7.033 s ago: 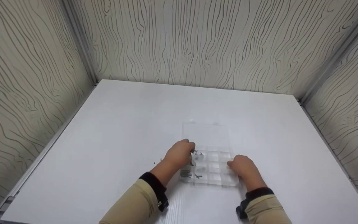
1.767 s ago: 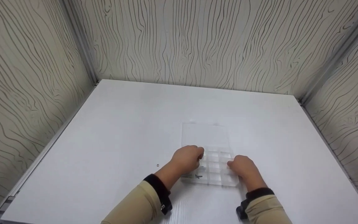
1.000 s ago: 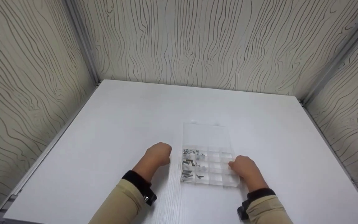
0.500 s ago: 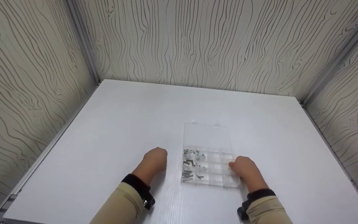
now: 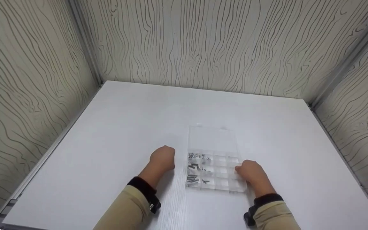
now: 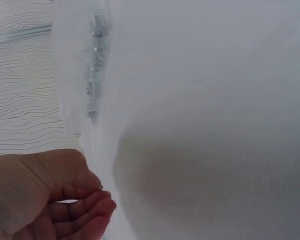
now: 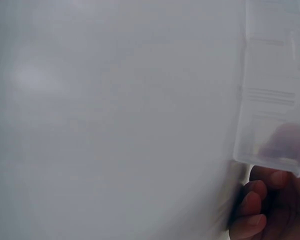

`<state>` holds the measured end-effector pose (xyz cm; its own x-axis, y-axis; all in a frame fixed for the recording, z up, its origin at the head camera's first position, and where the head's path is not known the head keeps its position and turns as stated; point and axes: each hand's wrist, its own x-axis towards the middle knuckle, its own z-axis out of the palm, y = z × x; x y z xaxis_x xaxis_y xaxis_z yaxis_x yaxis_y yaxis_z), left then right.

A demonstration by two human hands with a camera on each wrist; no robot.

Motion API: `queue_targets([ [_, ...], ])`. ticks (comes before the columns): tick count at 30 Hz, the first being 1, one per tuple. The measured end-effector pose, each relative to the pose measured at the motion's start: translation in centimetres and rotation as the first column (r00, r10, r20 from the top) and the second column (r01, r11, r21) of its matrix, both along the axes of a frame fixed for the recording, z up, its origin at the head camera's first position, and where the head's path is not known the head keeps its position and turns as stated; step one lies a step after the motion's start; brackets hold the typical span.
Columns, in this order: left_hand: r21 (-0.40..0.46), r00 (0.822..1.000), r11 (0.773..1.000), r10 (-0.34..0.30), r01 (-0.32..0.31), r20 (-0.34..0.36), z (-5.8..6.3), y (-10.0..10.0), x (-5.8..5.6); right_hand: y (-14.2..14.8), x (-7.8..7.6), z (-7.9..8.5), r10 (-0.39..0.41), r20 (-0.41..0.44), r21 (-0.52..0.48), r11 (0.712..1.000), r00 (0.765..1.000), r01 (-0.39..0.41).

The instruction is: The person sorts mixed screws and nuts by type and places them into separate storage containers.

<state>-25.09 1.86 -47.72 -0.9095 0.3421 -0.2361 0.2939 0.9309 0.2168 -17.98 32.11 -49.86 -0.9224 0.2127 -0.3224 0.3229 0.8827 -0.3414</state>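
My left hand (image 5: 163,157) is over the table just left of the clear compartment box (image 5: 220,189). In the left wrist view, its thumb and forefinger pinch a tiny nut, nearly hidden, with a speck showing at the fingertips (image 6: 101,189). My right hand (image 5: 250,171) grips the box's right edge, the thumb over the rim and the other fingers curled below in the right wrist view. Nuts (image 5: 192,156), bolts (image 5: 193,166) and long screws (image 5: 192,179) lie in the left column of compartments. A few small screws (image 5: 205,181) lie in the second column.
The box's clear lid (image 5: 212,139) lies open flat behind it on the white table (image 5: 133,115). Wood-grain panels (image 5: 184,44) stand behind and at both sides, with grey metal posts (image 5: 86,44) in the corners.
My left hand has left the box compartments for the table at left, dipped nearer me, then risen slightly. The loose nut seen there no longer shows. My right hand keeps its grip.
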Motion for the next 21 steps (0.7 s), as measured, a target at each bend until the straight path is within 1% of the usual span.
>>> queue_targets([
  [4,0.114,0.999,0.993,-0.033,0.035,-0.025,0.7,1.2,-0.5,-0.1,0.0,-0.1,-0.005,-0.005,-0.009,1.000,1.000,0.005],
  [7,0.164,0.998,0.985,-0.057,0.061,-0.026,1.1,2.5,-0.9,-0.1,0.0,0.0,-0.006,-0.005,-0.009,1.000,1.000,0.006],
  [10,0.176,0.997,0.982,-0.070,0.073,-0.024,1.2,3.9,-1.0,0.0,-0.1,-0.1,-0.004,-0.005,-0.009,1.000,1.000,0.004],
  [15,0.157,0.997,0.984,-0.082,0.082,-0.005,0.7,5.7,-1.0,0.2,0.0,-0.2,-0.013,0.008,-0.012,1.000,1.000,0.013],
  [18,0.144,0.997,0.987,-0.071,0.068,0.018,0.5,6.2,-0.9,0.2,0.0,-0.3,-0.015,0.016,-0.013,1.000,1.000,0.015],
  [21,0.136,0.998,0.989,-0.055,0.050,0.030,0.4,6.2,-1.0,0.0,-0.1,-0.4,-0.007,0.015,-0.019,1.000,1.000,0.007],
])
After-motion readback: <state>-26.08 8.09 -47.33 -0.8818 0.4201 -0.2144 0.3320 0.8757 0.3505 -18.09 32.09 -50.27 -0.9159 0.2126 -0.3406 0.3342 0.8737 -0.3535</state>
